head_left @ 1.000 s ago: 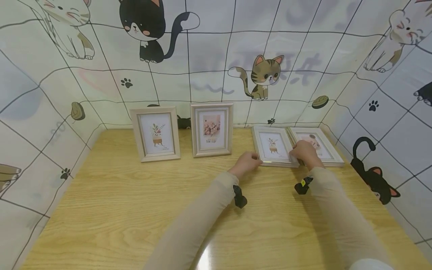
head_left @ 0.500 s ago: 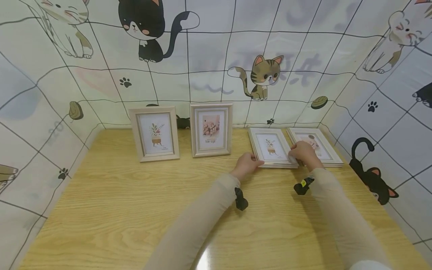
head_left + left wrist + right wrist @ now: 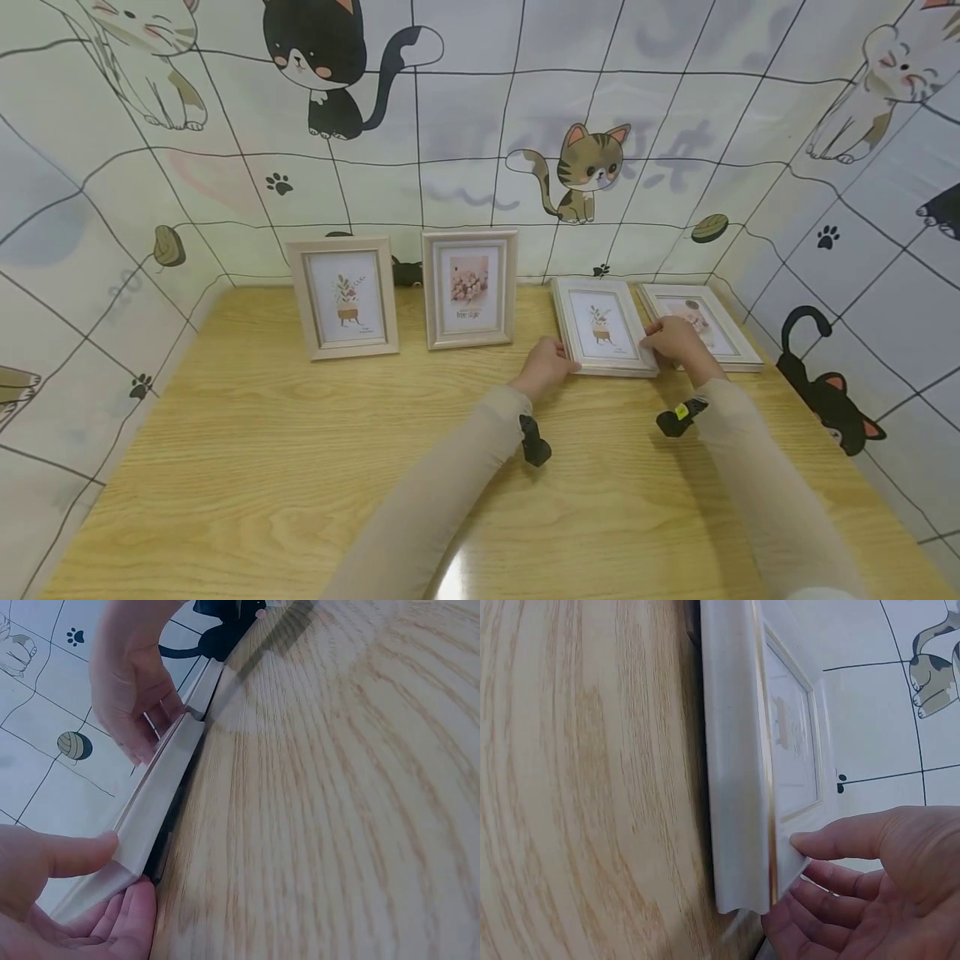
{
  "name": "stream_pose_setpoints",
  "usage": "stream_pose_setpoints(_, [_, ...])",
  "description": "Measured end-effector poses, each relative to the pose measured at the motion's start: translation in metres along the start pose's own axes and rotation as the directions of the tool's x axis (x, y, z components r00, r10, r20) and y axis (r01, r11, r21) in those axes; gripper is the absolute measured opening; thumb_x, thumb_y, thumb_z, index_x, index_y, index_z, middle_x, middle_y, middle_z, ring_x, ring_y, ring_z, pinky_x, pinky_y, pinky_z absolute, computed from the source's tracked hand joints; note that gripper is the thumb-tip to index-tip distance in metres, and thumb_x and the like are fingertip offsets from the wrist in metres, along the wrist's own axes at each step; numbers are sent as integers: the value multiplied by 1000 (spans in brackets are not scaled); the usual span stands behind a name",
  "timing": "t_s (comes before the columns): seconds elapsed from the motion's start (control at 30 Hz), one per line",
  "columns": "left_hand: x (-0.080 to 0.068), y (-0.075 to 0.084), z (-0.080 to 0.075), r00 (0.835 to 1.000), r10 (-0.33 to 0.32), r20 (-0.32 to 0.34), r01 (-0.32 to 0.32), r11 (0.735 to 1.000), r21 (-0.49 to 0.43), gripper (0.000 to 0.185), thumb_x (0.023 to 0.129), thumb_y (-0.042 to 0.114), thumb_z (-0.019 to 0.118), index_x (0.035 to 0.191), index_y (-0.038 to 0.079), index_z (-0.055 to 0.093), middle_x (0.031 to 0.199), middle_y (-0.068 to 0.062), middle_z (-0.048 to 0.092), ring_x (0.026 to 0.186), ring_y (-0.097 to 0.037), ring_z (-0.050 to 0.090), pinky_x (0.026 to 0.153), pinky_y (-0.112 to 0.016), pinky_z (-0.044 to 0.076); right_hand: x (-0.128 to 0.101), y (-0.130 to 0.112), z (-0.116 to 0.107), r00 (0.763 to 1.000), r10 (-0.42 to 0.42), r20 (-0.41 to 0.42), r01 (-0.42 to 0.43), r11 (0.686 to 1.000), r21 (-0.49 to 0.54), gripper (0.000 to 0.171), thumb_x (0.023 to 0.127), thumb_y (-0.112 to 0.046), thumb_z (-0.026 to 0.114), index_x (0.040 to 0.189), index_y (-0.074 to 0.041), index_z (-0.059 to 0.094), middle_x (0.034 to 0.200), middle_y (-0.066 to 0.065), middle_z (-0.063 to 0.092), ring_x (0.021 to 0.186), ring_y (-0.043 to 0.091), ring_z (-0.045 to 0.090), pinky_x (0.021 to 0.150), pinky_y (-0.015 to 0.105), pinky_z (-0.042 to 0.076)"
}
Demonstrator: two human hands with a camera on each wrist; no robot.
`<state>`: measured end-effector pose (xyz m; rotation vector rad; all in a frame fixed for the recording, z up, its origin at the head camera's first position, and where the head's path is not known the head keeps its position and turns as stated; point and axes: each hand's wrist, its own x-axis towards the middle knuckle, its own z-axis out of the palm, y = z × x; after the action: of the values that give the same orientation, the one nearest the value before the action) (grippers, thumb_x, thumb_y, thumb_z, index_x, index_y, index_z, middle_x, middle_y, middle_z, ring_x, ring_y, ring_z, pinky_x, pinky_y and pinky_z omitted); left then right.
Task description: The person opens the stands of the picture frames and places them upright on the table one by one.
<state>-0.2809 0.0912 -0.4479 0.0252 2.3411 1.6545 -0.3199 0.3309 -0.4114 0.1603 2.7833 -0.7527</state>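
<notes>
In the head view, a cream picture frame (image 3: 602, 325) with a potted-plant print lies nearly flat, picture side up, at the table's right. My left hand (image 3: 546, 367) grips its near left corner. In the left wrist view, the thumb lies on the frame's upper face and the fingers (image 3: 112, 922) are underneath. On the right side, my right hand (image 3: 678, 343) pinches the near right corner, thumb (image 3: 832, 838) on top and fingers below in the right wrist view. A dark gap shows between frame and table. A second frame (image 3: 731, 333), with a pinkish print, lies flat just right, partly behind my right hand.
Two cream frames stand upright along the back: one with a plant print (image 3: 347, 300) and one with a flower photo (image 3: 470, 289). Behind the wooden table (image 3: 315, 467) hangs a cat-patterned wall covering (image 3: 465, 117), which also closes off both sides.
The plant-print frame between my hands has shifted slightly left, away from the frame beside it, and its far edge looks a little higher. Both hands keep hold of it; the upright frames have not moved.
</notes>
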Motion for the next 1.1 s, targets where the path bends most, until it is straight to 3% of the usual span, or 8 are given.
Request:
stream_pose_setpoints(0.23, [-3,-3,-4,1000,19,16,-19,999,-41,47,84,4,77,124,0,53,112,-12,63,94,-17,56,79,-25,51,0,8,-1,999,24,26,-26,995,101,44,96,-14,59,128,13,46,110,22,53,86,24,54,69,29,50])
stream_pose_setpoints(0.4, [-3,-4,-6,999,36,10,-35,996,-79,48,82,-2,77,121,3,50,107,-10,61,89,-16,52,78,-25,48,-1,8,-4,1000,12,19,-15,982,186,48,96,-14,61,132,12,42,113,23,52,80,19,57,65,27,52])
stream_pose_setpoints(0.6, [0,-6,-6,997,73,1,-73,997,-29,49,81,-4,76,119,7,47,107,-9,60,92,-18,54,86,-31,50,-2,8,-7,1000,-15,5,12,946,324,45,95,-11,65,129,9,42,114,18,53,88,16,60,73,24,59])
stream_pose_setpoints(0.77, [2,-7,-8,994,111,0,-111,994,-16,49,78,-8,76,112,8,45,101,-5,56,90,-16,52,80,-26,47,-4,8,-8,998,-58,-8,57,918,392,42,94,-10,67,125,7,43,107,10,55,83,9,59,78,25,60])
stream_pose_setpoints(0.9, [2,-7,-10,989,145,-8,-145,989,0,48,77,-9,76,110,8,45,97,-3,53,87,-14,50,74,-22,44,-7,4,-8,994,-100,-31,104,914,393,43,94,-10,66,125,8,42,114,14,53,84,7,57,78,23,59])
stream_pose_setpoints(1.1, [2,-7,-11,983,183,-23,-182,983,23,44,79,-8,74,108,8,46,98,-4,54,87,-13,51,74,-22,45,-7,1,-7,991,-118,-59,132,879,458,37,95,-7,64,121,6,41,117,12,48,85,1,54,87,25,60])
